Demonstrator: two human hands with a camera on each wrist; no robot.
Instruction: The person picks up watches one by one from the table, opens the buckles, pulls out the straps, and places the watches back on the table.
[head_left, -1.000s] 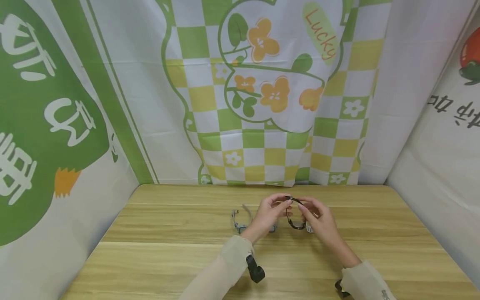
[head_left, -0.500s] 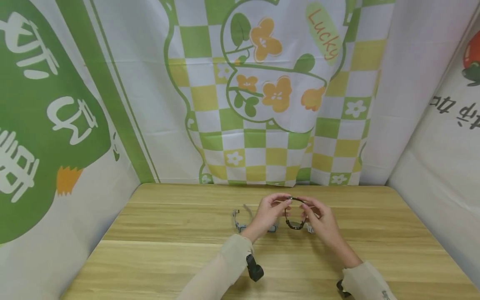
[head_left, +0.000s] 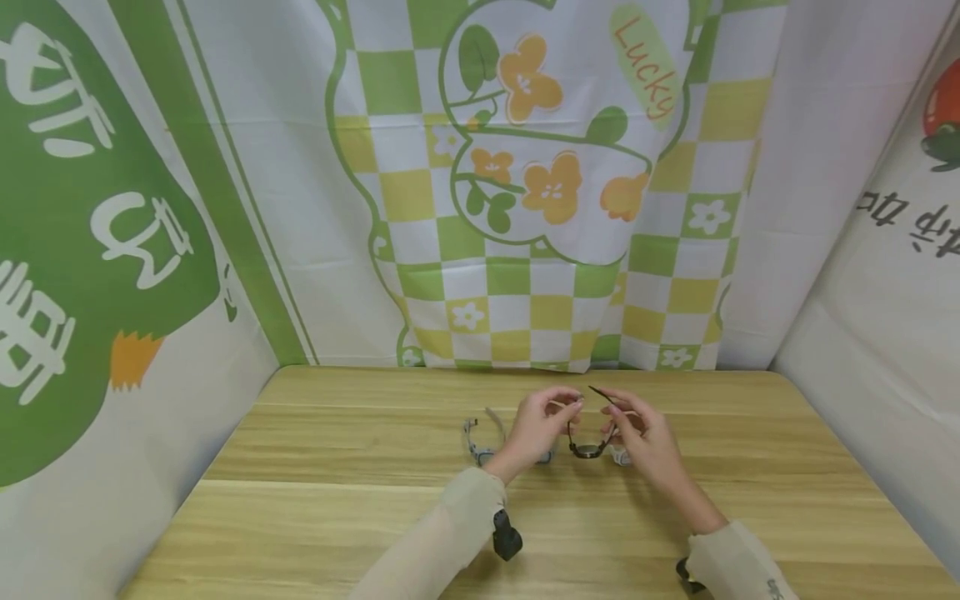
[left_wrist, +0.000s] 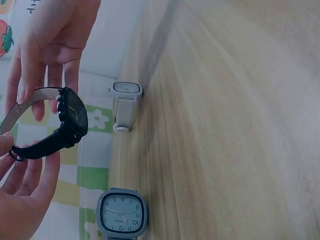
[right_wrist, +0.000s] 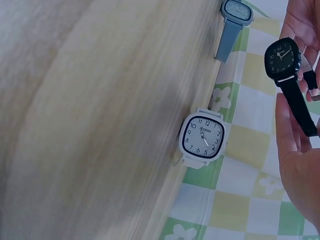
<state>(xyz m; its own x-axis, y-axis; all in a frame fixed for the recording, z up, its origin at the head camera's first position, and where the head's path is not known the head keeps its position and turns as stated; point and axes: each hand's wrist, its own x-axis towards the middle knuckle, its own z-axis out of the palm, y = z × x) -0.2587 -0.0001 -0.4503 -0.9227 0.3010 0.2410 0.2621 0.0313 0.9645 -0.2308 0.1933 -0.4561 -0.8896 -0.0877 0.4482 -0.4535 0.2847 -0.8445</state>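
Both hands hold a black wristwatch (head_left: 588, 451) above the table, its dark square dial hanging lowest. My left hand (head_left: 542, 425) pinches one strap by its buckle end. The other strap is between the thumb and fingers of my right hand (head_left: 647, 437), its free tip pointing up. A gap separates the two strap ends. In the left wrist view the watch (left_wrist: 75, 114) bends in an open curve, pale lining inside. A grey-blue watch (left_wrist: 121, 214) rests on the table, partly behind my left forearm in the head view. A white watch (right_wrist: 202, 137) stands beyond my right hand.
The wooden table (head_left: 337, 517) ends at a hanging cloth (head_left: 510, 283) with green and yellow checks. More printed cloth (head_left: 247, 275) borders the left side, and a white cloth (head_left: 862, 333) the right. A black wrist camera (head_left: 507, 535) sits on the left sleeve.
The black watch's strap ends, close together at the top before, have come apart. One tip now sticks up by the right hand. The two other watches stay put.
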